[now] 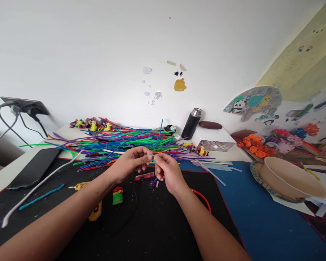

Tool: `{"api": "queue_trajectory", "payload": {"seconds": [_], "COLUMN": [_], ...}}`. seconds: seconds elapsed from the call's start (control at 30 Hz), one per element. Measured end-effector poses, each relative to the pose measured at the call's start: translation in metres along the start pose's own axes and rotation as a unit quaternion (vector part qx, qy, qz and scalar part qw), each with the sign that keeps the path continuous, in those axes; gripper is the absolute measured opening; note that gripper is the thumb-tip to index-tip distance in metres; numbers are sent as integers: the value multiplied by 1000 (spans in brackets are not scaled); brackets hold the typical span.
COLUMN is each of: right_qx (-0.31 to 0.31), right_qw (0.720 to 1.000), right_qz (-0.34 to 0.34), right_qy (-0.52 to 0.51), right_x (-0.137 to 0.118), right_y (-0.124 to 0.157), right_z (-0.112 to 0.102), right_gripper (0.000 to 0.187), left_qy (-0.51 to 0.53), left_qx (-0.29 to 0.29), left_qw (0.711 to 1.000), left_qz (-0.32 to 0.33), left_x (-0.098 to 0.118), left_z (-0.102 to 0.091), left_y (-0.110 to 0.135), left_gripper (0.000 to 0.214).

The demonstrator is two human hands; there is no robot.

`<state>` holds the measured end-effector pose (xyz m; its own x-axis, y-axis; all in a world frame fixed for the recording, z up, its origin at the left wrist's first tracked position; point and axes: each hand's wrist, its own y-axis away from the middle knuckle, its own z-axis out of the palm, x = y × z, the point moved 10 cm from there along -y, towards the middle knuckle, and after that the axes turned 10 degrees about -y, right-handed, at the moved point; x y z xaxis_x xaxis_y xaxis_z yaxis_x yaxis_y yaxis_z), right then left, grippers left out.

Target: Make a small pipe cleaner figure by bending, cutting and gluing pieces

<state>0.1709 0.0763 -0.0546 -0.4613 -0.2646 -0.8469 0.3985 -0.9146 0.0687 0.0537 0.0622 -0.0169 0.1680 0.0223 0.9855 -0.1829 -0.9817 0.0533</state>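
My left hand and my right hand meet above the black mat, fingers pinched together on a thin pipe cleaner piece between them. A purple end hangs below my right hand. A big heap of coloured pipe cleaners lies just behind the hands. A red lighter lies on the mat under them. A small green, red and yellow coiled figure stands near my left forearm.
A white pipe cleaner and a blue one lie left, beside a dark phone. A yellow tool sits by my left arm. A black flask, white box, tan bowl and orange flowers are right.
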Motion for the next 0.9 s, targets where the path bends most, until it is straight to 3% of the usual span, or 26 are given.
{"api": "queue_trajectory", "payload": {"seconds": [0.17, 0.37, 0.57, 0.9], "right_qx": [-2, 11, 21, 38], "right_qw": [1000, 997, 971, 945], "right_qz": [-1, -41, -149, -197], "right_qy": [7, 58, 187, 258], "right_x": [1, -7, -25, -30], "right_y": [0, 1, 9, 12], "right_z": [0, -2, 2, 3], "right_gripper": [40, 38, 26, 16], "left_qy": [-27, 37, 108, 146], "left_qx": [13, 20, 22, 20], "left_qw": [1000, 998, 991, 985], "left_qz": [-6, -36, -72, -88], "left_x": [-2, -14, -20, -25], "left_z": [-4, -6, -2, 5], "left_y": [-1, -2, -1, 0], "left_gripper": [49, 45, 42, 38]}}
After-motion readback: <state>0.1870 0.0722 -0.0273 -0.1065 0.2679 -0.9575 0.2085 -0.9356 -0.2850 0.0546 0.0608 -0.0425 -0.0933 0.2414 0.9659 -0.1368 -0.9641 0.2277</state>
